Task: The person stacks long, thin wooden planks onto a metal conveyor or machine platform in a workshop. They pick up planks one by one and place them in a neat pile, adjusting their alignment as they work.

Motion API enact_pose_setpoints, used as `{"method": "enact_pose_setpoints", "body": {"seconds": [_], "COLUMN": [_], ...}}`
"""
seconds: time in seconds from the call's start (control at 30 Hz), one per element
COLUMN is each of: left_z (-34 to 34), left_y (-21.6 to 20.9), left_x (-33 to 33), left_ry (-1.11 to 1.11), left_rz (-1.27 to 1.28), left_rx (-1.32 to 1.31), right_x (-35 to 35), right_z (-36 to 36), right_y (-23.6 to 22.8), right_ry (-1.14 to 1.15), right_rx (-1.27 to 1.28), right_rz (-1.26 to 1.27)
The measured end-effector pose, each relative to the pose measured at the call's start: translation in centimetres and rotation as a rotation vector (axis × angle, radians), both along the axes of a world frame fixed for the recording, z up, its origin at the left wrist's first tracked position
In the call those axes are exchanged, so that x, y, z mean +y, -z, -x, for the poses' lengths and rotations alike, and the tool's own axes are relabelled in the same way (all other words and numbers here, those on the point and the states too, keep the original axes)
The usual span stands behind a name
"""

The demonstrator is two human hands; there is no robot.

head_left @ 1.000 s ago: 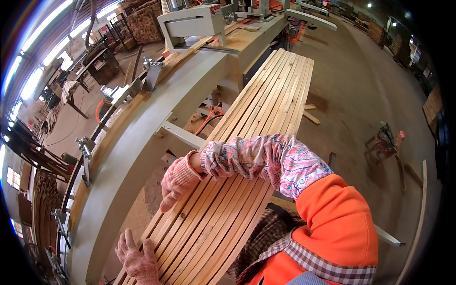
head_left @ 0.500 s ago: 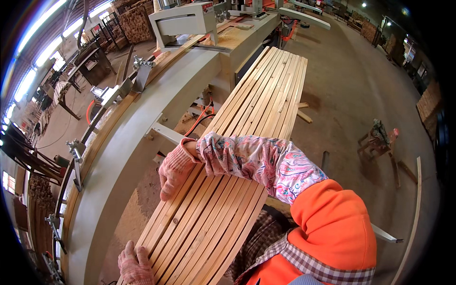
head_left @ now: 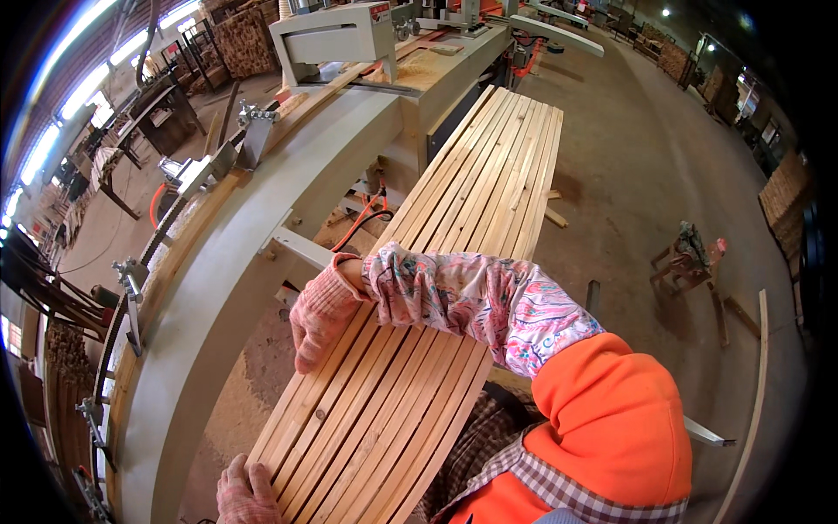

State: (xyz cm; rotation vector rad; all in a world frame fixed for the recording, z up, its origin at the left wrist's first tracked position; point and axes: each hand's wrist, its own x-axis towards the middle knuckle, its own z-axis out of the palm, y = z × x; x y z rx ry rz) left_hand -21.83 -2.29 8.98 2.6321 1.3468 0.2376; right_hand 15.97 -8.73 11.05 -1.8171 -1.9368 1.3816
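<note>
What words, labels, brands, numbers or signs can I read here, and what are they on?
None that I can read out.
Small red label on the grey machine housing: any markings on it are too small and blurred to read.
Wooden strips: no lettering visible, just grain and knots.
Sleeve cover: a printed pattern, no readable words.

Right hand (head_left: pixel 325 316) and left hand (head_left: pixel 247 496) now farther apart along the wooden slats (head_left: pixel 375 397)
</note>
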Motion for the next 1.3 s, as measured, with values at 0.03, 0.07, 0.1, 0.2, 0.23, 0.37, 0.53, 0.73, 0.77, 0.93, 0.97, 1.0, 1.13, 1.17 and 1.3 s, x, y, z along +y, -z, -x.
{"method": "enact_pose_setpoints", "body": {"seconds": [0.03,0.07,0.1,0.2,0.23,0.37,0.53,0.73,0.77,0.93,0.97,1.0,1.13,1.17,1.3], "left_z": [0.0,0.1,0.1,-0.8,-0.4,1.8,1.9,2.1,1.9,-0.7,-0.5,-0.1,0.2,0.4,3.2], "left_y": [0.2,0.3,0.4,-0.5,0.0,1.5,1.4,1.3,1.2,-1.9,-1.7,-1.1,-1.0,-0.9,2.1], "left_x": [0.0,-0.1,-0.1,-0.2,0.3,1.8,2.0,1.9,1.9,-0.7,-0.5,-0.1,0.1,0.2,3.6], "left_ry": [0.021,0.041,0.061,0.090,0.226,0.480,0.478,0.387,0.381,0.102,0.121,0.140,0.199,0.249,0.171], "left_rz": [-0.009,-0.020,-0.031,0.037,-0.102,-0.409,-0.383,-0.304,-0.276,0.028,0.010,-0.007,-0.055,-0.068,0.194], "left_rx": [-0.032,-0.063,-0.093,-0.043,0.000,0.116,0.131,0.190,0.197,0.108,0.107,0.104,0.077,0.091,0.023], "right_x": [-0.1,-0.1,0.0,-0.2,0.0,0.3,0.0,0.6,0.3,0.5,0.5,0.4,0.1,0.0,0.0], "right_z": [-0.2,-0.4,-0.6,-1.5,-1.6,-1.0,-1.0,-0.5,-0.5,-0.3,-0.3,-0.4,-0.1,-0.1,0.2], "right_y": [-0.4,-0.6,-0.6,0.2,1.4,1.4,0.8,1.5,1.4,1.5,1.5,1.5,0.5,0.6,1.1], "right_ry": [0.002,0.003,0.002,0.017,0.018,-0.028,-0.048,-0.054,-0.049,-0.058,-0.059,-0.060,-0.076,-0.085,-0.082], "right_rx": [0.022,0.045,0.063,0.126,0.155,0.049,0.056,0.014,0.012,-0.005,-0.011,-0.017,-0.068,-0.070,-0.062], "right_rz": [0.029,0.056,0.074,0.100,0.093,-0.053,-0.052,-0.143,-0.140,-0.146,-0.148,-0.150,-0.137,-0.122,-0.074]}}
